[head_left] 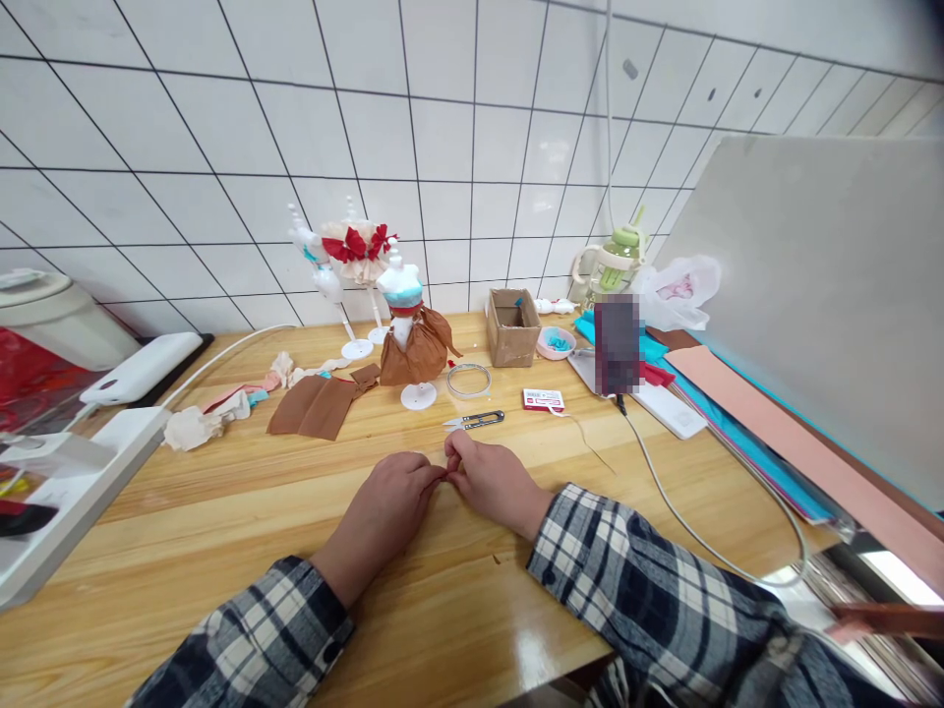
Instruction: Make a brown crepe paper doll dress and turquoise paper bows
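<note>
A small dark red piece [445, 476] is pinched between the fingertips of the left hand [389, 500] and the right hand [496, 482], low over the tabletop [287, 516], on the near side of the thread snips [476, 421]. Its visible sliver is aligned crosswise, from hand to hand; which end leads cannot be told. Thin, soft-looking material is shown; the remainder is hidden by fingers.

Head view, downward over the table [265, 501]
</note>
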`<action>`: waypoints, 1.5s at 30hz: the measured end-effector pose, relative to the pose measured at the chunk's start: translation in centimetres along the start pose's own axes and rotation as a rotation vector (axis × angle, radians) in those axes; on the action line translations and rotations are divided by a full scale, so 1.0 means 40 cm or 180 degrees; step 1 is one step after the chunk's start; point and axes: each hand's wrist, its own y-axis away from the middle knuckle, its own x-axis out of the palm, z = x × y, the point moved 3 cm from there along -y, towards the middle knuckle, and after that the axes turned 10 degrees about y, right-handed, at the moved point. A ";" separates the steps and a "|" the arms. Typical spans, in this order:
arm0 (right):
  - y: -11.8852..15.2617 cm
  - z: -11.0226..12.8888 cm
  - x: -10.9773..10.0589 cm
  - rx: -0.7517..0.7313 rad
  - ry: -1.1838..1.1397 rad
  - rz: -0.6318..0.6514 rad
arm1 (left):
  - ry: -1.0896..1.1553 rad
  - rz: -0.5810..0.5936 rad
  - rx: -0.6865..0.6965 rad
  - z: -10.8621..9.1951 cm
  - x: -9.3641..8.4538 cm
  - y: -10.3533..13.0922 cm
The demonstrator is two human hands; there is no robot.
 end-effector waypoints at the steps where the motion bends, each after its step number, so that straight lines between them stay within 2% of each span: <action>1: 0.001 0.000 -0.001 0.0000 -0.0035 0.0005 | 0.0001 0.0022 0.0002 -0.001 0.000 0.000; 7: 0.004 -0.005 -0.003 0.0087 -0.0192 0.0049 | 0.0054 0.0026 -0.0018 -0.004 -0.001 -0.002; 10: 0.005 -0.009 -0.002 0.0103 -0.0172 0.0073 | 0.0109 -0.0041 -0.0022 0.013 -0.007 0.002; 12: 0.004 -0.011 -0.006 0.0063 -0.0186 -0.0028 | 0.0143 -0.0237 -0.0167 0.039 -0.022 0.008; 15: 0.004 -0.017 -0.020 0.0023 -0.0300 -0.0348 | 0.0313 -0.0639 -0.0617 0.087 -0.052 0.019; 18: 0.003 -0.023 -0.031 -0.0015 -0.0325 -0.0537 | 0.1012 -0.0756 -0.0931 0.110 -0.067 0.024; 22: 0.005 -0.026 -0.037 -0.0075 -0.0344 -0.0709 | 0.2376 -0.0768 -0.1417 0.109 -0.055 0.024; 24: 0.007 -0.024 -0.039 -0.0065 -0.0477 -0.0813 | 0.3250 -0.1112 -0.1569 0.105 -0.050 0.026; 26: 0.008 -0.020 -0.040 -0.0052 -0.0631 -0.0877 | 0.4081 -0.1562 -0.1574 0.100 -0.048 0.030; 27: 0.009 -0.018 -0.039 -0.0041 -0.0680 -0.0900 | 0.4418 -0.1664 -0.1554 0.097 -0.048 0.031; 28: 0.010 -0.017 -0.039 -0.0022 -0.0700 -0.0922 | 0.4694 -0.1650 -0.1551 0.092 -0.046 0.031; 30: 0.011 -0.017 -0.039 0.0025 -0.0639 -0.0981 | 0.5037 -0.1283 -0.1644 0.079 -0.041 0.031; 32: 0.011 -0.020 -0.041 0.0057 -0.0477 -0.1052 | 0.5078 -0.0787 -0.1735 0.066 -0.039 0.030; 34: 0.009 -0.024 -0.045 0.0056 -0.0329 -0.1096 | 0.4926 -0.0570 -0.1696 0.058 -0.043 0.030; 39: 0.003 -0.041 -0.054 0.0093 -0.0389 -0.1142 | 0.4946 -0.0546 -0.1387 0.073 -0.058 0.036; 43: 0.001 -0.047 -0.057 0.0182 -0.0301 -0.1187 | 0.5433 -0.0727 -0.1546 0.093 -0.049 0.044; 45: 0.003 -0.038 -0.058 0.0141 -0.0118 -0.1160 | 0.5639 -0.0623 -0.1703 0.083 -0.036 0.043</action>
